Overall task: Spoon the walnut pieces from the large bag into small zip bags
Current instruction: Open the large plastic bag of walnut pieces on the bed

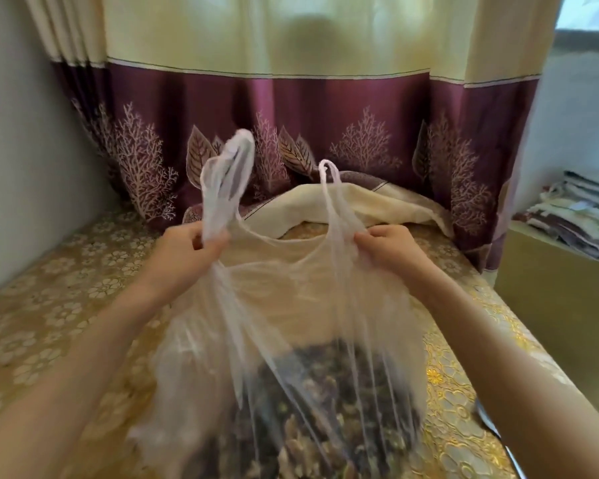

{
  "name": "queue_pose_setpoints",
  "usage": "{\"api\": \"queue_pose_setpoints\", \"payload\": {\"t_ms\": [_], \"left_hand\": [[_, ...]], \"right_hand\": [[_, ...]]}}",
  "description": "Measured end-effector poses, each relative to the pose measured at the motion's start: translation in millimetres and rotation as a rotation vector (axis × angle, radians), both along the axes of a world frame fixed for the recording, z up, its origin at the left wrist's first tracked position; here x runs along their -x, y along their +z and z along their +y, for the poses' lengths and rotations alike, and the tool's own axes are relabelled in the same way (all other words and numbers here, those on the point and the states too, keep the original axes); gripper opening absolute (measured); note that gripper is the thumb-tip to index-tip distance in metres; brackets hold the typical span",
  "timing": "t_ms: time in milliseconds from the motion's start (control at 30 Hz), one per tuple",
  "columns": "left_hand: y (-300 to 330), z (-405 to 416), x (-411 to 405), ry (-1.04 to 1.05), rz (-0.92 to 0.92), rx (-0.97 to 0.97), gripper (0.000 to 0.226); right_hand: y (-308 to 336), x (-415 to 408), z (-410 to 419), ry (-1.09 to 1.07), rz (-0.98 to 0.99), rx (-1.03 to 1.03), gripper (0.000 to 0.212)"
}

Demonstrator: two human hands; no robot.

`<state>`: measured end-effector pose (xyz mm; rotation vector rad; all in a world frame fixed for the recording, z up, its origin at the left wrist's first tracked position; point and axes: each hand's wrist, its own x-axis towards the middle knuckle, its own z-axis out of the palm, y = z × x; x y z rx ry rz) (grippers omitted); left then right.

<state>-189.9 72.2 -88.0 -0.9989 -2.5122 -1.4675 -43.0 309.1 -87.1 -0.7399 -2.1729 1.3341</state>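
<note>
Thin plastic bag [291, 305]: your left hand [187, 248] and right hand [391, 247] each pinch a handle; yank apart and it probably tears, spilling walnuts [325, 409] below

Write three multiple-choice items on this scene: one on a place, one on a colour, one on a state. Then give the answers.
1. Where do the walnut pieces lie?
A. in the bottom of the large bag
B. loose on the table
C. in a bowl

2. What colour is the lower band of the curtain?
A. green
B. maroon
C. blue

3. How is the large bag held?
A. by one hand
B. by neither hand
C. by both hands

Answers: 1 A, the dark pieces show through the plastic; 2 B, maroon with pale leaves; 3 C, the left hand and the right hand each grip a handle.
</note>
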Motion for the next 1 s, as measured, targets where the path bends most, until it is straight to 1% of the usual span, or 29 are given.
{"api": "queue_pose_setpoints", "payload": {"t_ms": [33,67,133,200,267,333,367,400,433,500,533,567,600,633,667,700,733,767,800,833,867,933,1000], "left_hand": [[3,-3,0,0.015,-0.032,-0.005,0.039],[6,-7,-1,0.029,-0.039,-0.006,0.037],[12,-15,-9,0.043,-0.029,-0.033,0.023],[22,-26,-23,0.039,-0.058,-0.083,0.020],[34,-38,-33,0.048,-0.092,-0.098,0.033],[49,-51,-44,0.087,-0.103,-0.047,0.045],[56,-56,-50,0.097,-0.114,-0.028,0.048],[62,-62,-57,0.092,-0.150,-0.032,0.048],[67,-67,-66,0.066,-0.223,-0.066,0.044],[75,-77,-84,-0.018,-0.422,-0.191,0.032],[79,-81,-93,-0.071,-0.516,-0.249,0.028],[82,-84,-101,-0.126,-0.600,-0.292,0.027],[85,-86,-109,-0.179,-0.666,-0.319,0.026],[87,-88,-117,-0.221,-0.713,-0.340,0.026],[88,-89,-125,-0.249,-0.748,-0.365,0.025],[89,-89,-132,-0.268,-0.782,-0.402,0.024],[89,-90,-139,-0.282,-0.819,-0.454,0.023],[88,-92,-143,-0.297,-0.860,-0.519,0.022],[86,-94,-147,-0.314,-0.902,-0.591,0.021],[83,-99,-148,-0.318,-0.942,-0.663,0.020],[80,-104,-148,-0.311,-0.985,-0.731,0.019],[72,-116,-147,-0.270,-1.092,-0.865,0.022],[61,-125,-143,-0.235,-1.206,-1.011,0.027]], "right_hand": [[1,-4,1,-0.021,0.005,0.031,0.030],[2,-9,0,-0.033,0.012,0.062,0.030],[7,-21,-4,-0.056,0.040,0.111,0.030],[15,-35,-11,-0.087,0.099,0.141,0.030],[25,-49,-16,-0.144,0.154,0.153,0.028],[36,-64,-20,-0.229,0.212,0.160,0.025],[40,-72,-22,-0.290,0.245,0.155,0.021],[44,-81,-27,-0.356,0.273,0.124,0.014],[48,-89,-36,-0.420,0.292,0.072,0.009],[53,-100,-63,-0.478,0.387,-0.069,0.005],[55,-104,-82,-0.442,0.462,-0.188,0.007],[59,-106,-103,-0.344,0.528,-0.326,0.011],[61,-106,-122,-0.197,0.564,-0.466,0.009],[63,-104,-138,-0.023,0.544,-0.588,0.006],[64,-101,-152,0.141,0.464,-0.703,0.013],[65,-97,-160,0.274,0.336,-0.826,0.022],[65,-93,-163,0.350,0.190,-0.951,0.029],[65,-91,-162,0.380,0.056,-1.045,0.032],[65,-94,-160,0.380,-0.035,-1.106,0.035],[64,-99,-157,0.362,-0.072,-1.130,0.037],[62,-105,-152,0.336,-0.058,-1.122,0.037],[55,-123,-139,0.215,0.009,-1.037,0.034],[48,-140,-126,0.053,-0.012,-0.941,0.034]]}}
